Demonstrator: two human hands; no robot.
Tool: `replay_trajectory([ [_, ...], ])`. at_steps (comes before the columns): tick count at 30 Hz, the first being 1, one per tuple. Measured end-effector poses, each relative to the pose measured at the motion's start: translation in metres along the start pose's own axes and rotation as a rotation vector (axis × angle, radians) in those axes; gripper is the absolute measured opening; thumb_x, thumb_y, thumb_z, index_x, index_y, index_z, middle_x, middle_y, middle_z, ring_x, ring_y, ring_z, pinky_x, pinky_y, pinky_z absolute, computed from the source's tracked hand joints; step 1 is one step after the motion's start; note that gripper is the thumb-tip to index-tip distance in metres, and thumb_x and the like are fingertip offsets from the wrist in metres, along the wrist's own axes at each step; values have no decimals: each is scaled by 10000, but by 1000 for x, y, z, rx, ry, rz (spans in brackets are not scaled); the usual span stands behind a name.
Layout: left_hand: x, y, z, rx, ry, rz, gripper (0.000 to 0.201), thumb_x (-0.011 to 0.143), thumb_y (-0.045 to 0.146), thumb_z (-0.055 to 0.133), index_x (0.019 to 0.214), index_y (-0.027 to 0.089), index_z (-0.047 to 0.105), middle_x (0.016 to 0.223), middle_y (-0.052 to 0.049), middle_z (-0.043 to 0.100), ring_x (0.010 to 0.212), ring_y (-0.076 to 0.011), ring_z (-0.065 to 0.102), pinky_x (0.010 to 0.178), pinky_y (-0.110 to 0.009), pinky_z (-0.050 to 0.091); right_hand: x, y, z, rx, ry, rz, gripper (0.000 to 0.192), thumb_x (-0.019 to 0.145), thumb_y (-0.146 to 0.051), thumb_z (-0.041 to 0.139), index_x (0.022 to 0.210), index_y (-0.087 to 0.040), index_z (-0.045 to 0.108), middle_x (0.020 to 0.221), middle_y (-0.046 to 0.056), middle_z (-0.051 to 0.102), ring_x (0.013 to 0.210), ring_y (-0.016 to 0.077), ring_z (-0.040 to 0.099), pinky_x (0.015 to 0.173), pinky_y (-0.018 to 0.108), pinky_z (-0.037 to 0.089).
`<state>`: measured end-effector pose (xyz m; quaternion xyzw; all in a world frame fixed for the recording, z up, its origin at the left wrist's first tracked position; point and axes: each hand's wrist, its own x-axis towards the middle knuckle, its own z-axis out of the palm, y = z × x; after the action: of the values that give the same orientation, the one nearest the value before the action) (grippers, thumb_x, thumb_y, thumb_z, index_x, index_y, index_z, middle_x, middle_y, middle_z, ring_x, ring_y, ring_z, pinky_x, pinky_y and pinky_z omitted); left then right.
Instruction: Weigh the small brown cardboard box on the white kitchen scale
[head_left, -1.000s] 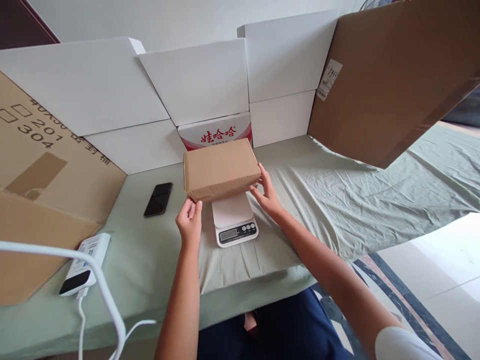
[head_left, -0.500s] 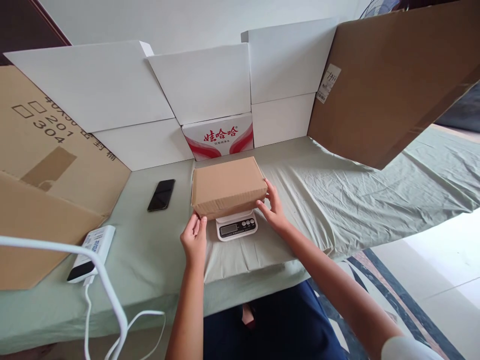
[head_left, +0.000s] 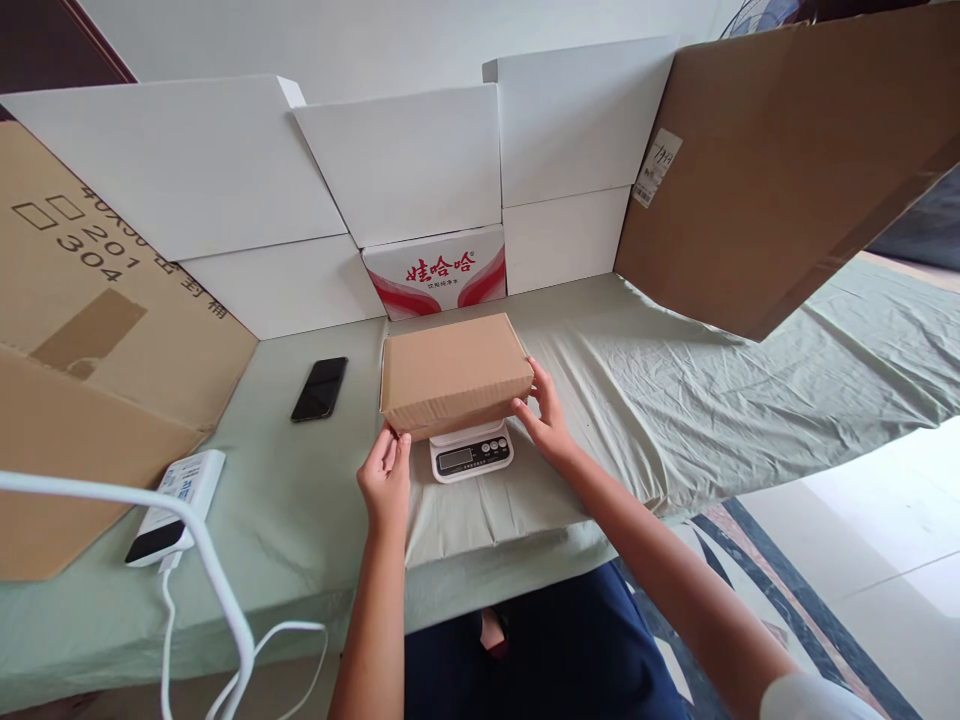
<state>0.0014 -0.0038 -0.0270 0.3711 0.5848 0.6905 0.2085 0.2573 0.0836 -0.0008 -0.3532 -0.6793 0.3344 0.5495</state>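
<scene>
A closed brown cardboard box (head_left: 454, 365) lies over the white kitchen scale (head_left: 472, 457), hiding most of its platform. The scale's dark display and several buttons show in front of the box. My left hand (head_left: 385, 478) grips the box's near left corner, thumb in front and fingers curled under the edge. At the right end, my right hand (head_left: 544, 415) holds the box with its thumb on the front face and fingers along the side. Whether the box rests fully on the scale, I cannot tell.
A black phone (head_left: 319, 389) lies left of the box. Nearer me is a white power bank (head_left: 176, 506) with a cable, beside a curved white tube (head_left: 217, 580). White boxes (head_left: 405, 170) line the back; large brown cardboard panels stand left (head_left: 105, 400) and right (head_left: 765, 160).
The view has shifted very slightly, so things at the left appear a little farther left. Both hands keep their hold on the box, which stays over the scale.
</scene>
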Motion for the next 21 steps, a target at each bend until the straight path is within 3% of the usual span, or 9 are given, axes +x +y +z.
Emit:
replay_trajectory([
  [12,-3,8,2,16,29,26,631,811,547,813,1287,139,740,1325,-172,737,1254,-321,702,1142,-446,522,1,2,0,-9,26,-22,705,993,-575,588,1620,-387,328,1566,106,474,1378,301,530,1078,490,553],
  [18,-2,13,1,-9,79,80,643,859,535,780,1373,158,693,1449,-179,657,1373,-318,615,1191,-435,476,1,2,-7,63,230,24,718,1001,-576,548,1635,-387,269,1505,121,474,1350,302,563,1092,532,534],
  [21,-2,15,0,-11,86,75,644,857,538,781,1373,162,693,1458,-179,649,1382,-325,605,1199,-447,468,1,2,-8,79,250,29,689,1005,-560,545,1624,-392,295,1509,112,483,1355,301,565,1104,532,524],
])
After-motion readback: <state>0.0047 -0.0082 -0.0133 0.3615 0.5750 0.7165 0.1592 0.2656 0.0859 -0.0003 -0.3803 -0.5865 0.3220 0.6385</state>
